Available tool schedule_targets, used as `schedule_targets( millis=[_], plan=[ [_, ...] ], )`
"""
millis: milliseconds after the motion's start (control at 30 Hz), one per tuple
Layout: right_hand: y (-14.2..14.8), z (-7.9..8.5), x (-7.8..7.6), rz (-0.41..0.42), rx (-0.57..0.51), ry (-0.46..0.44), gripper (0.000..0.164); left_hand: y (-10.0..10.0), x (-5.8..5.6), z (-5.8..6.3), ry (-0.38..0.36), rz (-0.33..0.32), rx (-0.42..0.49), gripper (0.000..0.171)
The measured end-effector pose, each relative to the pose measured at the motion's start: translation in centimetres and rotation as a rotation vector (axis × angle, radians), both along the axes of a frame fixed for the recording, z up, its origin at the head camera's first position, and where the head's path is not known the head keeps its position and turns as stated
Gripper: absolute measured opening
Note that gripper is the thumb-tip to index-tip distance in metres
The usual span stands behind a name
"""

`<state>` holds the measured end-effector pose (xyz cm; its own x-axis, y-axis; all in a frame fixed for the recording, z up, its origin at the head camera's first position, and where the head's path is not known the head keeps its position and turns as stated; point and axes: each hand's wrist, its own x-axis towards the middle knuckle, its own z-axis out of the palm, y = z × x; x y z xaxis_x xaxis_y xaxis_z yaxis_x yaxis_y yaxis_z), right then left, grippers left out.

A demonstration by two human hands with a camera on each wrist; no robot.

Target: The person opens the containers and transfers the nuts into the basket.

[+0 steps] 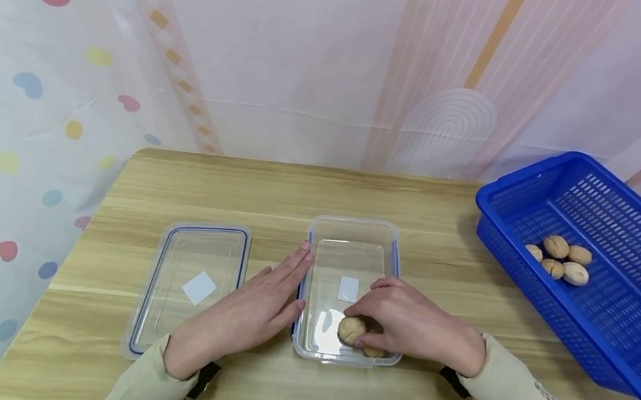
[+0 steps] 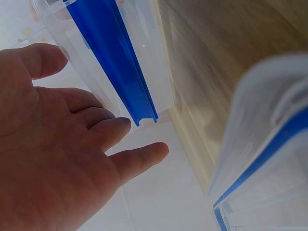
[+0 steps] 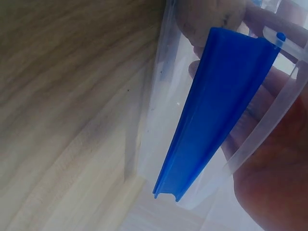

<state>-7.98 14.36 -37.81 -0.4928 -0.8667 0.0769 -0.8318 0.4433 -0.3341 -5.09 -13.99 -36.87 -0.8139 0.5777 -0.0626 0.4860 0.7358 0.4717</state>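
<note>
A clear plastic food container (image 1: 330,262) with blue side clips stands uncovered on the table. My right hand (image 1: 411,320) reaches over its right rim and pinches a walnut (image 1: 351,330) between thumb and fingers, low in the near part. Another walnut (image 1: 373,351) lies just beside it, partly covered by the thumb. Along the left wall rests my left hand (image 1: 251,312), fingers extended. From the left wrist, that hand (image 2: 72,134) shows its fingers beside a blue clip (image 2: 110,62). In the right wrist view, a blue clip (image 3: 211,115) hides part of the right hand (image 3: 274,163).
The container's clear lid (image 1: 178,262), with a blue seal and white label, lies flat to the left, near the left forearm. A blue slotted basket (image 1: 524,315) on the right holds several walnuts (image 1: 556,246). A patterned curtain (image 1: 315,57) hangs behind the wooden table (image 1: 297,190).
</note>
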Motion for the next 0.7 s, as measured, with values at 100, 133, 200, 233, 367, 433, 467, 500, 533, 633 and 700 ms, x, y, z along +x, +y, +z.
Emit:
schedule_targets(
  millis=[100, 133, 200, 233, 367, 433, 467, 500, 533, 633, 700],
  plan=[
    [0.03, -0.02, 0.04, -0.003, -0.004, -0.007, 0.037, 0.02, 0.02, 0.02, 0.005, 0.0, -0.003, 0.068],
    [0.04, -0.02, 0.05, -0.004, -0.013, -0.012, 0.037, 0.02, 0.03, 0.02, 0.006, -0.001, -0.004, 0.068],
    [0.13, -0.08, 0.06, -0.006, -0.031, -0.02, 0.037, 0.02, 0.05, 0.03, 0.007, -0.001, -0.005, 0.068],
    [0.17, -0.11, 0.07, -0.006, -0.042, -0.023, 0.037, 0.02, 0.06, 0.04, 0.008, -0.001, -0.005, 0.068],
    [0.37, -0.19, 0.05, -0.009, -0.077, -0.027, 0.037, 0.0, 0.07, 0.08, 0.01, -0.004, -0.008, 0.067],
    [0.43, -0.18, 0.05, -0.008, -0.093, -0.031, 0.037, 0.0, 0.05, 0.11, 0.012, -0.005, -0.008, 0.067],
    [0.44, -0.14, 0.06, -0.011, -0.099, -0.035, 0.037, 0.0, 0.04, 0.13, 0.012, -0.005, -0.008, 0.067],
    [0.47, -0.08, 0.05, -0.016, -0.103, -0.042, 0.037, 0.01, 0.01, 0.13, 0.012, -0.005, -0.006, 0.067],
    [0.49, -0.03, 0.07, -0.019, -0.109, -0.05, 0.037, 0.0, 0.0, 0.12, 0.01, -0.004, -0.006, 0.067],
    [0.54, 0.15, 0.11, -0.032, -0.135, -0.087, 0.036, -0.01, -0.03, 0.09, 0.007, -0.006, -0.008, 0.067],
    [0.62, 0.32, 0.15, -0.045, -0.152, -0.116, 0.036, -0.02, -0.06, 0.06, 0.006, -0.007, -0.011, 0.067]
  ],
)
